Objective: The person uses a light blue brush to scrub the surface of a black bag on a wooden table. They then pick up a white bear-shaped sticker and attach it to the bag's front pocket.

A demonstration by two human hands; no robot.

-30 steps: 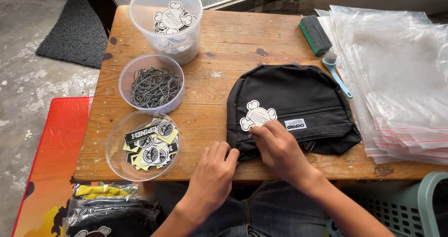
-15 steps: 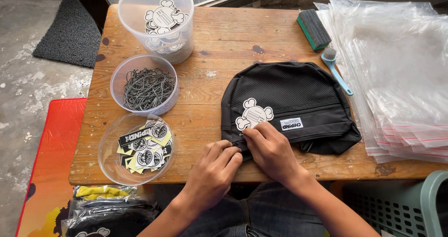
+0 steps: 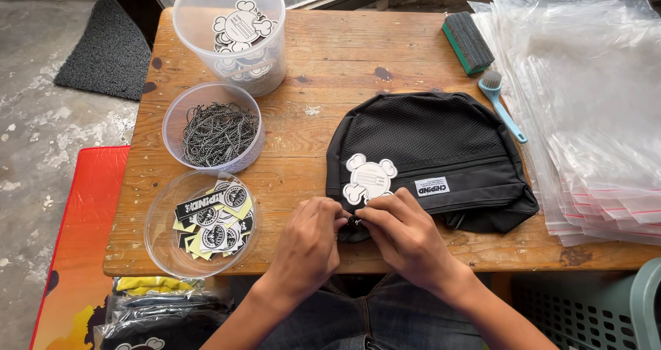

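A small black mesh backpack (image 3: 441, 150) lies flat on the wooden table (image 3: 344, 54). A white character-shaped tag (image 3: 368, 179) rests on its near left corner. My left hand (image 3: 306, 243) and my right hand (image 3: 406, 236) meet at that corner, fingertips pinched together on a small dark fastening at the bag's edge, just below the tag. What exactly sits between the fingers is hidden.
Three clear tubs stand at the left: white tags (image 3: 237, 29), ball chains (image 3: 217, 133), round and strip stickers (image 3: 206, 219). A stack of clear zip bags (image 3: 592, 109) fills the right, with a blue brush (image 3: 502, 105) and a green block (image 3: 468, 41). Packed bags (image 3: 165, 312) lie below.
Both hands have drawn together at the bag's near left corner, and the left hand has come up from the table edge to pinch beside the right. The view has shifted slightly.
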